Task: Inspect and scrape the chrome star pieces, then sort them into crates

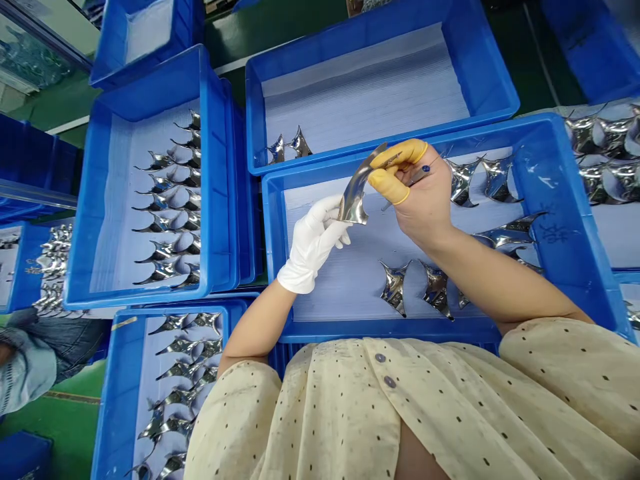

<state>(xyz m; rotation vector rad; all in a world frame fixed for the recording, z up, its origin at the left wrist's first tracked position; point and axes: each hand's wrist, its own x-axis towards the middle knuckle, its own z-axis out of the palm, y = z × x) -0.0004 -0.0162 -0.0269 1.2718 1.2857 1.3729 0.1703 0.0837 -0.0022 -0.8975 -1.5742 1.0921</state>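
My left hand (315, 240), in a white glove, is closed on the lower end of a shiny curved metal part (355, 193). The part stands tilted, its narrow tip up toward the right. My right hand (423, 190) wears yellow finger cots on thumb and forefinger and is closed around a thin pen (417, 176) with a dark blue end. Its yellow forefinger lies at the upper tip of the part; whether it presses on it I cannot tell. Below both hands is a blue bin (330, 328) lined with white sheet, where several similar pointed metal parts (394, 285) lie.
Behind stands another lined blue bin (380, 41) with two metal parts (299, 143) at its left corner. Bins at left (94, 200) and lower left (113, 387) hold rows of such parts. More parts (613, 160) lie at far right. Another person's clothed leg (60, 353) shows at far left.
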